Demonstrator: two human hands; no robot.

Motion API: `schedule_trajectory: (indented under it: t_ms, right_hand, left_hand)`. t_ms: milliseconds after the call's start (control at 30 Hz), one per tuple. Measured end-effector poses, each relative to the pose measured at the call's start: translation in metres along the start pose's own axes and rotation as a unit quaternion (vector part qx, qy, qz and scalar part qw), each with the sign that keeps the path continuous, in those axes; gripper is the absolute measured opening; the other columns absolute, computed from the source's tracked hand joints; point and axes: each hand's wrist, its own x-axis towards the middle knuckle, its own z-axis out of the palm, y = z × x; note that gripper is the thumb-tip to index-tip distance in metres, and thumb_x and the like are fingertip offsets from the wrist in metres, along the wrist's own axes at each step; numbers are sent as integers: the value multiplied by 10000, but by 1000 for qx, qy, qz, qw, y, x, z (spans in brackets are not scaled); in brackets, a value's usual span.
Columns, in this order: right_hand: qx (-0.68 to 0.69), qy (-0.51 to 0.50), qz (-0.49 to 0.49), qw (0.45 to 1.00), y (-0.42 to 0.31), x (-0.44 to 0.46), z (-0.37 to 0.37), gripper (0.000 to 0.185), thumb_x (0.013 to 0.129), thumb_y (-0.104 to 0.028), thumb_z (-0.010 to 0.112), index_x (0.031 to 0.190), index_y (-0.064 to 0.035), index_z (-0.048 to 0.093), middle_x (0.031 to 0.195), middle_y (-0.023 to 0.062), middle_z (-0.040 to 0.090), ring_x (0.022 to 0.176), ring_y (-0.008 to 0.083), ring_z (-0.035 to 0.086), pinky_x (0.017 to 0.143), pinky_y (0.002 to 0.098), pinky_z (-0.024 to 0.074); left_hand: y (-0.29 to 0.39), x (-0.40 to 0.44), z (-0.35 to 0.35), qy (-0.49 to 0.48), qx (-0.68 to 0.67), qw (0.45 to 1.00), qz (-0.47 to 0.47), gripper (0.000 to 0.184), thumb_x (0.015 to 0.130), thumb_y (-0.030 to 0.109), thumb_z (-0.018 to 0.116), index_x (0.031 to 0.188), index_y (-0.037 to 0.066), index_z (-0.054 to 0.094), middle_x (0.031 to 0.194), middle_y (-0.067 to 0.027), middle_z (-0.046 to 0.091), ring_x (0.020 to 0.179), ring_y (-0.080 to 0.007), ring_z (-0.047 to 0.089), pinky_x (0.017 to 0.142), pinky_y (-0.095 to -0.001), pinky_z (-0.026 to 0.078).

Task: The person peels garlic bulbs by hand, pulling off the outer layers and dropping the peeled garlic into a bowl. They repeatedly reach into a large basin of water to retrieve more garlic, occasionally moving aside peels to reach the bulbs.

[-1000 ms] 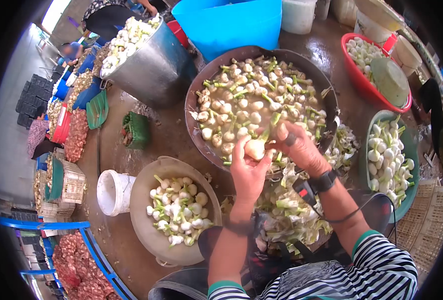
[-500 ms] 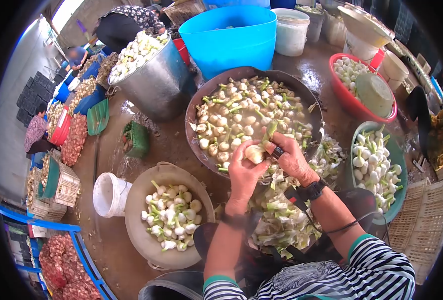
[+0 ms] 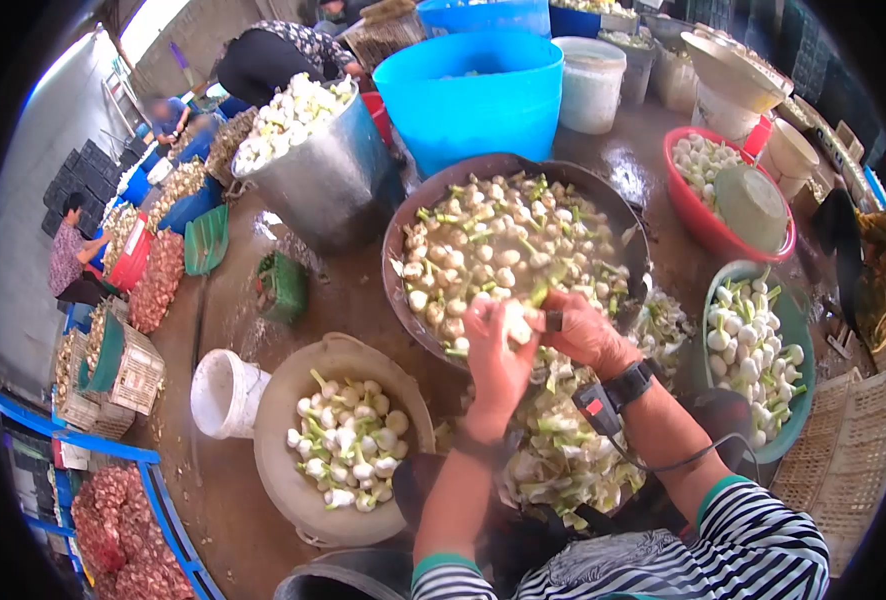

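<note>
Over the near rim of a wide dark basin point(image 3: 400, 290) of water and garlic bulbs, my left hand point(image 3: 500, 350) grips a whitish garlic bulb point(image 3: 518, 323). My right hand point(image 3: 588, 335) is closed just right of the bulb, around a small dark-handled tool point(image 3: 553, 321) whose blade I cannot make out. Both hands are slightly blurred. Beneath them lies a heap of peeled-off leaves and skins point(image 3: 573, 440). To the left, a beige basin point(image 3: 288, 470) holds cleaned bulbs with short green stems. A green basin point(image 3: 798, 400) on the right holds more white bulbs.
A metal pot point(image 3: 338, 190) heaped with garlic and a blue tub point(image 3: 468, 105) stand beyond the dark basin. A red basin point(image 3: 698, 225) is at the right, a white bucket point(image 3: 228, 395) at the left. Other people work at the far left and back.
The view has tilted up a little. My hands stay together around the bulb, whose outer surface now looks whiter, and my right hand has shifted against it.
</note>
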Motion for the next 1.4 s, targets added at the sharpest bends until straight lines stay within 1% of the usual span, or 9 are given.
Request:
schedule_trajectory:
  t_ms: [167,367,500,600,700,833,1200,1267,1400]
  right_hand:
    - [-210,24,-3,977,-30,-15,5,408,816,-366,641,850,40,632,729,44,595,661,97,536,582,235,425]
    - [-316,-61,-174,931,-18,-6,-13,977,616,-874,434,790,65,641,607,19,567,578,82,503,529,246,417]
    - [-561,-73,-377,733,-12,-10,-27,427,870,-385,581,872,36,651,738,62,611,667,108,551,584,277,431]
    - [-202,63,-82,974,-2,-14,3,145,835,-59,548,929,-16,650,732,104,578,675,211,563,617,331,431]
    - [-479,101,-162,857,0,-11,-9,235,767,-7,549,985,-23,636,751,137,590,708,269,577,672,339,446]
    - [-413,114,-194,883,-9,-19,0,248,754,7,510,969,64,620,880,145,649,788,209,600,704,309,467]
    - [279,170,-85,941,58,-1,-58,247,872,-89,458,1050,43,567,985,113,623,924,233,605,758,388,505]
    - [-145,191,31,970,69,-19,-76,252,834,-119,502,1002,37,607,956,138,640,895,254,620,760,384,507]
    - [-762,-37,209,612,72,-64,-61,256,703,-80,580,943,-55,666,896,178,646,834,285,636,757,319,497]
  left_hand:
    - [-7,1,-9,-91,-168,974,-123,527,703,40,753,1164,36,498,1073,-89,495,944,-195,509,813,-313,449]
    - [-7,-3,-14,-82,-564,675,-468,272,834,217,607,1046,63,537,818,-61,603,576,-186,584,447,-282,451]
    - [-14,-3,-6,-92,-551,624,-546,432,906,444,405,948,42,557,690,-115,600,435,-215,548,343,-311,405]
    - [-22,-7,1,-83,-340,757,-552,400,905,398,475,985,18,571,777,-92,630,532,-200,617,417,-279,489]
    - [-9,-14,8,-108,-263,856,-432,309,873,269,580,1019,-3,568,834,-80,637,602,-180,632,486,-267,531]
    - [-16,-11,-4,-92,-488,738,-458,306,821,128,632,1069,-33,552,923,-87,630,774,-182,635,663,-321,558]
    - [-19,-4,-9,-112,-663,681,-292,419,828,205,661,1167,3,520,1050,-127,616,861,-219,632,687,-357,533]
    - [-20,4,-22,-144,-658,675,-302,417,834,160,638,1195,5,497,1049,-125,609,922,-271,621,724,-420,551]
    - [-10,7,-19,-121,-616,694,-353,440,844,132,578,1251,27,448,1106,-137,575,1026,-340,579,773,-481,551]
